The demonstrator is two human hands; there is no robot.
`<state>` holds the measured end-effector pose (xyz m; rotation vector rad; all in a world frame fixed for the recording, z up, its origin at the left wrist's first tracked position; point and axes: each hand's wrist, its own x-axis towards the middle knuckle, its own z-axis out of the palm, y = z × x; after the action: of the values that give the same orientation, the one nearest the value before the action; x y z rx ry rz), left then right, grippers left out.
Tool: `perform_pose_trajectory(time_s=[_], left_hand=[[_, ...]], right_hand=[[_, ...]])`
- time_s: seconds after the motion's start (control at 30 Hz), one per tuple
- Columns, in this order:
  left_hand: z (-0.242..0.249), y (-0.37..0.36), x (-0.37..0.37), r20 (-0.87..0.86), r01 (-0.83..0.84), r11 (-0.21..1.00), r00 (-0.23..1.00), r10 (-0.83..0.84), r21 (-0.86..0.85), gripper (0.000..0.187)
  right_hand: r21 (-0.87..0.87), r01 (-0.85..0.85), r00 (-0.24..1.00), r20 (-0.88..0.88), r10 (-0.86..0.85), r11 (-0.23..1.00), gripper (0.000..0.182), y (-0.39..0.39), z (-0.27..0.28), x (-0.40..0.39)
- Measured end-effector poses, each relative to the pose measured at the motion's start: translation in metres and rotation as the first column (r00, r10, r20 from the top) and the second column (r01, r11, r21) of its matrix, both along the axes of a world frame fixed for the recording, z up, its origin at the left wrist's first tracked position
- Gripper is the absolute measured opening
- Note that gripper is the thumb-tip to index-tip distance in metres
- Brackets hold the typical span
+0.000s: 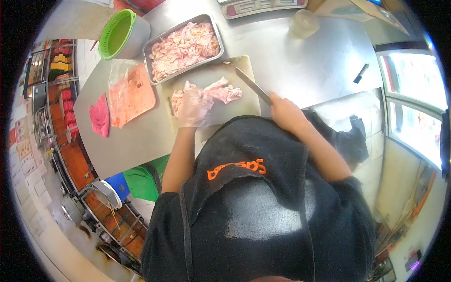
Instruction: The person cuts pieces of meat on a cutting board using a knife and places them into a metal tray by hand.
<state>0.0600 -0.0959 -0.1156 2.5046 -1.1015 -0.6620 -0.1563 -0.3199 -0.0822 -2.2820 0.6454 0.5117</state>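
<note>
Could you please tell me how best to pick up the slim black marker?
Probably pinch the slim black marker mid-barrel from above, thumb and finger across its length: it lies flat on the grey steel table, with nothing touching its sides.

Board [249,105] at the table's [136,141] near edge
Tray [220,41] behind it; cloth [99,115] near the left edge, marker [361,74] near the right.

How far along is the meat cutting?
Looks done: meat pieces heaped in the tray. In hand: left hand holds raw meat on the board, right hand the knife, blade off it. Remaining: likely that board meat; can't tell if more waits.
</note>
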Motion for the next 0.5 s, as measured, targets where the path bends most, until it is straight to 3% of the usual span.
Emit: perform_pose_trajectory(time_s=[0.03,0.1,0.13,0.2,0.27,0.37,0.43,0.5], left_hand=[[0.006,0.002,-0.001,-0.165,-0.141,0.982,0.979,0.119,-0.128,0.030],[0.024,0.007,-0.004,-0.508,-0.456,0.840,0.819,0.267,-0.294,0.026],[0.034,0.009,-0.005,-0.664,-0.611,0.724,0.690,0.288,-0.322,0.024],[0.047,0.012,-0.003,-0.798,-0.752,0.581,0.538,0.270,-0.311,0.023],[0.054,0.015,0.004,-0.600,-0.662,0.621,0.715,0.359,-0.419,0.018],[0.054,0.022,0.016,-0.594,-0.573,0.640,0.774,0.217,-0.512,0.017],[0.074,0.009,0.013,-0.609,-0.547,0.676,0.773,0.180,-0.494,0.017],[0.080,-0.004,0.008,-0.621,-0.517,0.709,0.771,0.141,-0.480,0.018]], right_hand=[[-0.013,-0.037,0.998,-0.056,0.036,0.999,0.020,-0.001,0.007,0.000],[-0.003,-0.062,0.997,-0.043,0.062,0.998,0.020,-0.003,0.016,-0.007],[0.008,-0.082,0.996,-0.028,0.082,0.997,0.021,-0.004,0.018,-0.010],[-0.001,-0.104,0.993,-0.054,0.104,0.995,0.022,-0.005,0.018,-0.013],[-0.015,-0.118,0.990,-0.081,0.116,0.993,0.023,-0.006,0.013,-0.011],[0.093,-0.245,0.968,-0.036,0.249,0.965,0.024,-0.001,0.004,0.001],[0.136,-0.375,0.919,-0.074,0.387,0.917,0.025,0.005,0.028,0.019],[0.111,-0.316,0.948,0.006,0.317,0.942,0.025,0.000,0.026,0.007]])
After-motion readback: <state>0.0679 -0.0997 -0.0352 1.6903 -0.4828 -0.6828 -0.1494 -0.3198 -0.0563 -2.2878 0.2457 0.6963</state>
